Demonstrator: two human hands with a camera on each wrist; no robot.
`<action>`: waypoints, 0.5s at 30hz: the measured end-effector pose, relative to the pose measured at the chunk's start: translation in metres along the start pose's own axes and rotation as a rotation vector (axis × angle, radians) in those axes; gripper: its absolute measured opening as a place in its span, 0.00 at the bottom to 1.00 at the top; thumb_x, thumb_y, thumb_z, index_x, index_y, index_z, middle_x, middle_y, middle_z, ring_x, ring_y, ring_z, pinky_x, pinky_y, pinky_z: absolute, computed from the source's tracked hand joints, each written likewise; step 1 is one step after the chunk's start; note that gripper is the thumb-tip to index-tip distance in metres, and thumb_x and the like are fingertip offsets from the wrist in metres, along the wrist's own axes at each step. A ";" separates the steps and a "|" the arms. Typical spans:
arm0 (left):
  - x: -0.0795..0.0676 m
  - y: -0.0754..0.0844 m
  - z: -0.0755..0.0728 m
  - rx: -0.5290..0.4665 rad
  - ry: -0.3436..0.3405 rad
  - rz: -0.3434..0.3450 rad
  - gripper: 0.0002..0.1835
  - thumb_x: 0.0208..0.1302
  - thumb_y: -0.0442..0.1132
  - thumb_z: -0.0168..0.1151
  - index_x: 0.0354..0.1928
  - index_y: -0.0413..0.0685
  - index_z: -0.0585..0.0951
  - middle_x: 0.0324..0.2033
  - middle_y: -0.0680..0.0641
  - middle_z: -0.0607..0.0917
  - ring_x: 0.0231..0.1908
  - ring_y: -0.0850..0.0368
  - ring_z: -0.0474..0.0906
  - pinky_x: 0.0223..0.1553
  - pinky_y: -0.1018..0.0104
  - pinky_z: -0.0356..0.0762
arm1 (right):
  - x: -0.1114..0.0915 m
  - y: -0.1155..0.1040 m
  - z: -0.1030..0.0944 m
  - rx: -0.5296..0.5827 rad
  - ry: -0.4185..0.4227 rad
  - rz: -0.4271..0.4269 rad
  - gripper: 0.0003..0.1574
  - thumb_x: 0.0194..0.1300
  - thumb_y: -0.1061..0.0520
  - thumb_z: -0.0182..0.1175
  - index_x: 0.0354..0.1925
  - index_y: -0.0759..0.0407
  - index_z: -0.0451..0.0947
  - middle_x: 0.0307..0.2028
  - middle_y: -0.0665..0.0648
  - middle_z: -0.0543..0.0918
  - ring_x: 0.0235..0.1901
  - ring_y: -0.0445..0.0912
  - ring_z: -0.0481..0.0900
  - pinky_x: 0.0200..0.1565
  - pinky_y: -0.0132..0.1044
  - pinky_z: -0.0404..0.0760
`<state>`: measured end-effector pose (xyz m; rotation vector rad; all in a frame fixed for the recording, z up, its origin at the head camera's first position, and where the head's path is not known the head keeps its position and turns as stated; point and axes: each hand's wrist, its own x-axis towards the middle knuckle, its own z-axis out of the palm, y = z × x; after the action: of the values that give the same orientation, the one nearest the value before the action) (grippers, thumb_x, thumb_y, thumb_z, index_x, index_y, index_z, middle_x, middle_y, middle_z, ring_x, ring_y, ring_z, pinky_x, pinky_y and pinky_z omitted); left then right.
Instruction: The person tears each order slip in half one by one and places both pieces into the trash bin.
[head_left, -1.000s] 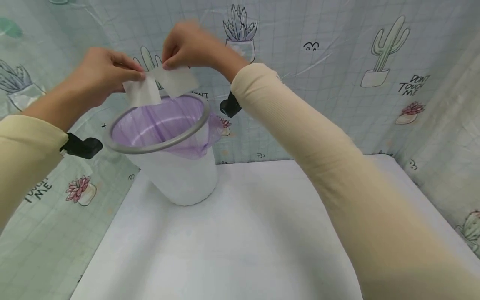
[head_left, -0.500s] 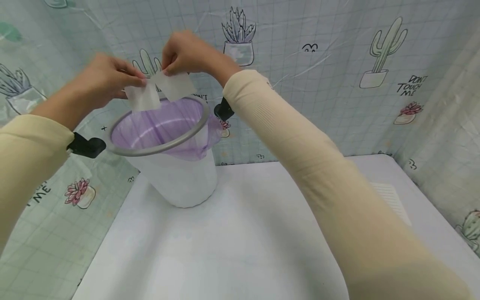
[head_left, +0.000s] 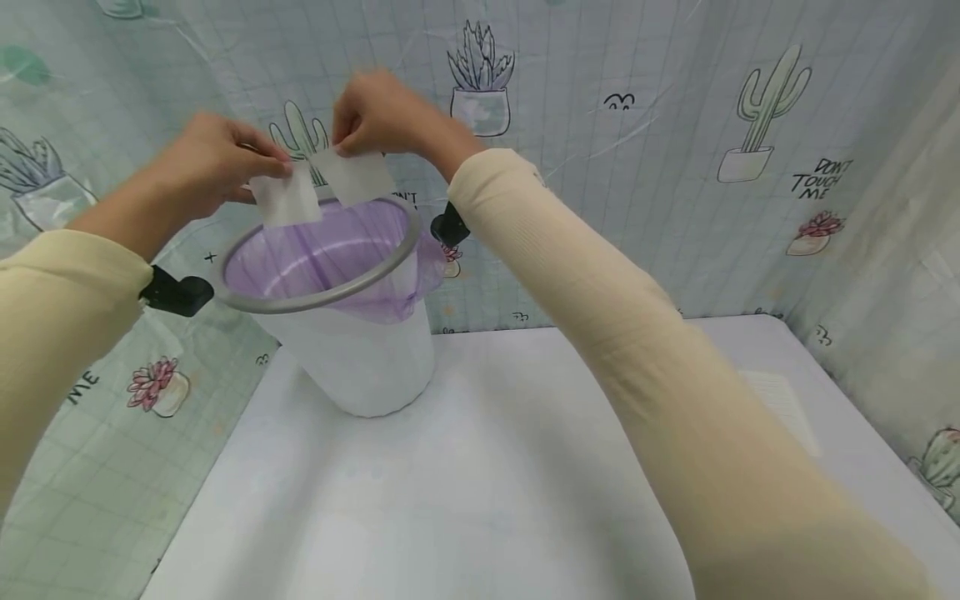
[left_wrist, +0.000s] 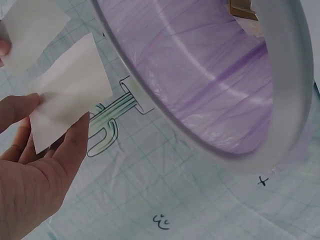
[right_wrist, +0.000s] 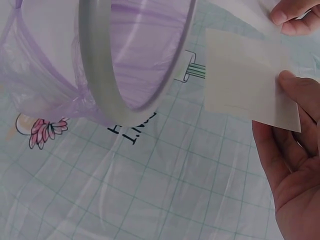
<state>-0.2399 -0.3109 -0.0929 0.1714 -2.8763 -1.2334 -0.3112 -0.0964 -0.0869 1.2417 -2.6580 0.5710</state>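
Observation:
My left hand (head_left: 217, 162) pinches a small white piece of paper (head_left: 287, 198) between thumb and fingers. A second white piece of paper (head_left: 356, 177) is pinched by my right hand (head_left: 386, 112). Both pieces hang side by side above the far rim of a white trash bin (head_left: 352, 358) with a grey ring (head_left: 315, 297) round its top. A purple bag (head_left: 322, 250) lines the bin and folds out over the ring. In the left wrist view, the piece in my left hand (left_wrist: 40, 170) has one uneven edge. Inside the bag a brown-and-white object (left_wrist: 245, 15) partly shows.
The bin stands at the back left of a white table (head_left: 480, 467). A lined sheet of paper (head_left: 780, 404) lies at the right, partly behind my right sleeve. A curtain (head_left: 570, 192) printed with cacti hangs behind the table and along both sides.
Both hands sit slightly lower in view than a second ago, each with its piece of paper. The lined sheet at the right has come into view from behind the right sleeve.

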 end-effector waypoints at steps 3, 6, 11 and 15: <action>-0.001 0.000 -0.001 0.005 -0.005 -0.003 0.03 0.71 0.41 0.65 0.40 0.58 0.87 0.49 0.55 0.72 0.53 0.52 0.71 0.65 0.40 0.69 | 0.000 0.001 0.001 -0.001 -0.006 0.014 0.13 0.72 0.52 0.63 0.50 0.54 0.89 0.47 0.51 0.87 0.40 0.39 0.80 0.44 0.29 0.79; -0.001 0.000 -0.003 -0.009 -0.032 0.012 0.05 0.72 0.40 0.64 0.46 0.53 0.84 0.45 0.59 0.78 0.49 0.57 0.78 0.60 0.48 0.76 | 0.001 0.001 0.001 0.026 -0.041 0.028 0.14 0.72 0.52 0.63 0.51 0.54 0.88 0.47 0.52 0.88 0.38 0.39 0.82 0.43 0.30 0.81; -0.002 0.000 -0.002 -0.074 -0.100 0.063 0.13 0.73 0.38 0.62 0.54 0.42 0.77 0.32 0.61 0.87 0.34 0.64 0.86 0.36 0.67 0.86 | -0.003 0.004 -0.001 0.027 -0.108 0.027 0.14 0.72 0.52 0.64 0.52 0.55 0.87 0.45 0.53 0.88 0.35 0.39 0.83 0.43 0.31 0.82; -0.003 0.000 0.004 -0.088 -0.127 0.081 0.13 0.73 0.38 0.62 0.54 0.40 0.78 0.32 0.61 0.87 0.35 0.64 0.86 0.36 0.68 0.86 | -0.011 0.011 -0.002 0.007 -0.141 0.007 0.13 0.72 0.53 0.63 0.51 0.55 0.87 0.43 0.54 0.88 0.34 0.40 0.83 0.42 0.32 0.82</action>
<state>-0.2367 -0.3081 -0.0955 -0.0247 -2.8922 -1.4012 -0.3126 -0.0816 -0.0914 1.3226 -2.7779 0.5123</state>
